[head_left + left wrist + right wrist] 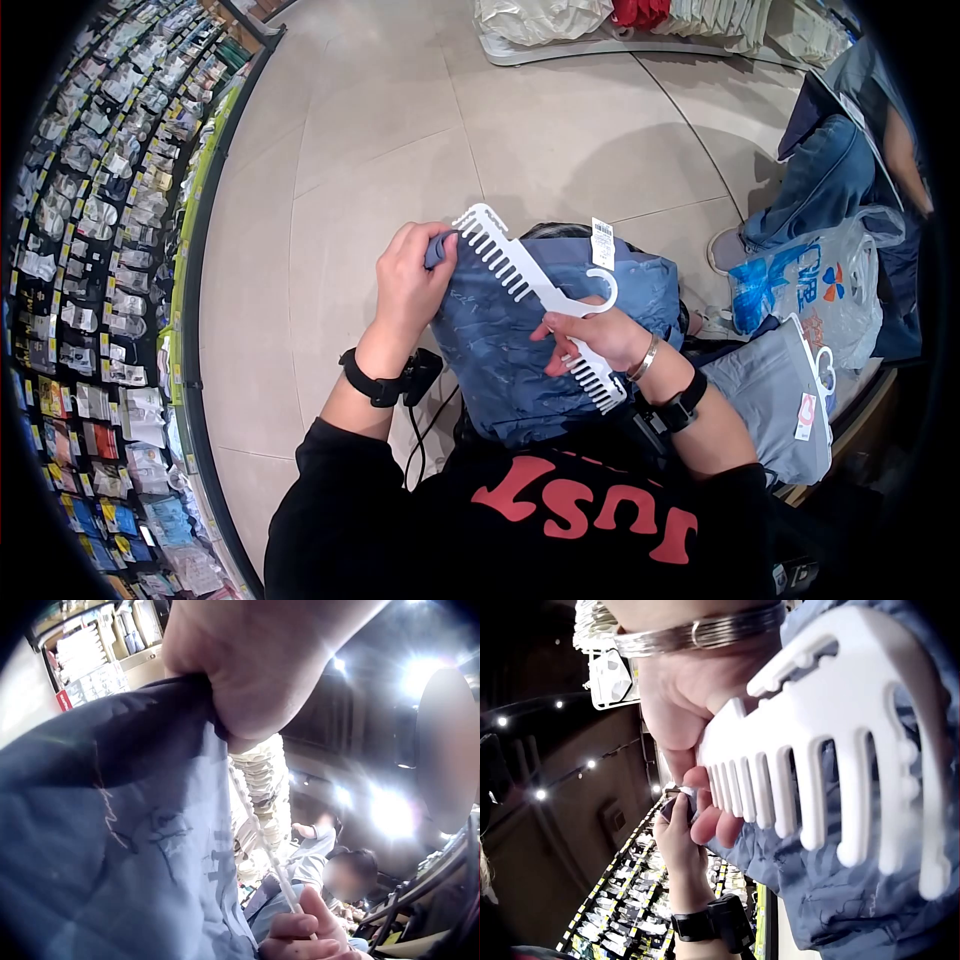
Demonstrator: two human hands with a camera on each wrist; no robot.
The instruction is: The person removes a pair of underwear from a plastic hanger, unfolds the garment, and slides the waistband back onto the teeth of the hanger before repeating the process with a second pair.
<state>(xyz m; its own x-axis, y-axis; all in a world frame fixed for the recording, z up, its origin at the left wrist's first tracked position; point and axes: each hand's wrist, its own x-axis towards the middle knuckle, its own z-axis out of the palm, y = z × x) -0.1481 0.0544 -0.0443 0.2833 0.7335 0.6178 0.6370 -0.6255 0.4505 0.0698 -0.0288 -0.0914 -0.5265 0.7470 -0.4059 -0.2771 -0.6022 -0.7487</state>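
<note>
A white plastic hanger with comb-like teeth and a hook slants across the head view. My right hand holds it near its hook, thumb and fingers around the bar. Beneath it, blue patterned fabric spreads over my lap, creased, with a white barcode tag at its far edge. My left hand grips a bunched corner of dark blue cloth beside the hanger's far end. The right wrist view shows the hanger's teeth in front of the blue fabric.
Shelving with packed goods runs along the left. At right, a grey garment hangs on another white hanger next to a clear printed plastic bag. A seated person in jeans is beyond. A display of bagged clothes stands at the back.
</note>
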